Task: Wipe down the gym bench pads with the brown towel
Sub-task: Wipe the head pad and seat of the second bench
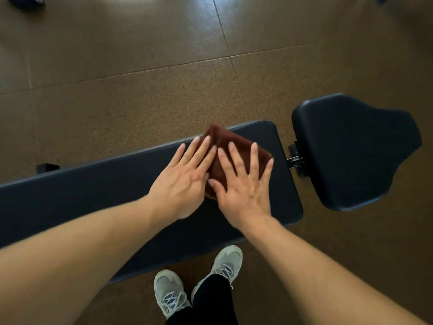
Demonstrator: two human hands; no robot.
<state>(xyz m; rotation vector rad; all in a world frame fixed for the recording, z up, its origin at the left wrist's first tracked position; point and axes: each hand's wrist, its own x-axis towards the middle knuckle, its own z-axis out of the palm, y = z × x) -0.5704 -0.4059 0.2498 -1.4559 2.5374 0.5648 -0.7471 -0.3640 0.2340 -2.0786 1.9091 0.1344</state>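
The speckled brown floor fills most of the view, crossed by thin tile seams. On it stands the counter: a long dark pad whose long axis runs from the left edge slightly upward to the right, ending in rounded corners near the middle right. Just beyond that end, across a narrow gap with a metal bracket, sits the shorter, wider seat pad, dark and smooth with a faint sheen. The brown towel lies folded on the right end of the long pad, turned so that one corner points up toward the far edge; its cloth looks soft and rust-coloured. The left hand and right hand lie side by side, each grip spread flat with straight fingers pressing down on the towel. Below the pad show two pale laced shoes.
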